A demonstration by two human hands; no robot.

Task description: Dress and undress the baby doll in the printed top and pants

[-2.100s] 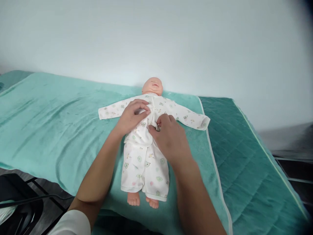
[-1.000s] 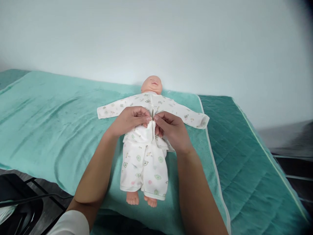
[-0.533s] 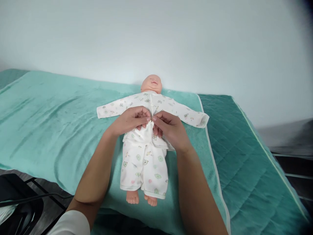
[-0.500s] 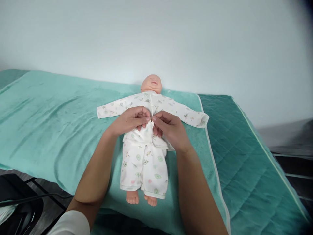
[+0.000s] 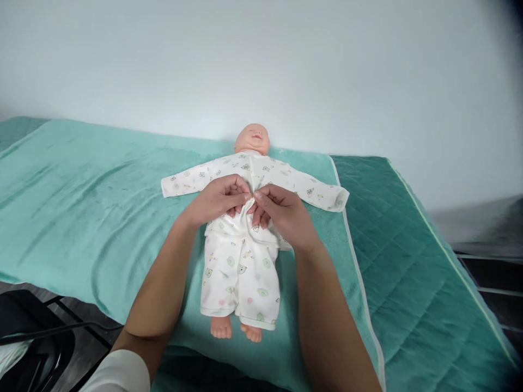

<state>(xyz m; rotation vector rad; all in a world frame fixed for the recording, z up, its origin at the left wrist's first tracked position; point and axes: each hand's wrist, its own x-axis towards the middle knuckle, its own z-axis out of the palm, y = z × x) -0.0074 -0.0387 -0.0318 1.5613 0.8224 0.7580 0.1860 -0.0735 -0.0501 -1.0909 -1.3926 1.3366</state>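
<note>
A baby doll (image 5: 252, 139) lies on its back with its head towards the wall, dressed in a white patterned top (image 5: 286, 175) and matching trousers (image 5: 241, 277). Both sleeves are spread out to the sides, and its bare feet stick out below the trouser hems. At the top's front opening, my left hand (image 5: 224, 198) pinches one edge of the cloth. My right hand (image 5: 281, 209) pinches the other edge, its fingertips almost meeting the left ones. Any fastener between the fingertips is too small or hidden to make out.
Under the doll is a light green blanket (image 5: 102, 218) with a pale border. A darker quilted cover (image 5: 417, 261) shows to the right. A white wall (image 5: 261, 65) rises behind. At the lower left stands a black chair-like object (image 5: 36, 332).
The front edges of the top have shifted and bunched a little between my fingertips. My right fingers have moved slightly left under the cloth. The doll lies as before.
</note>
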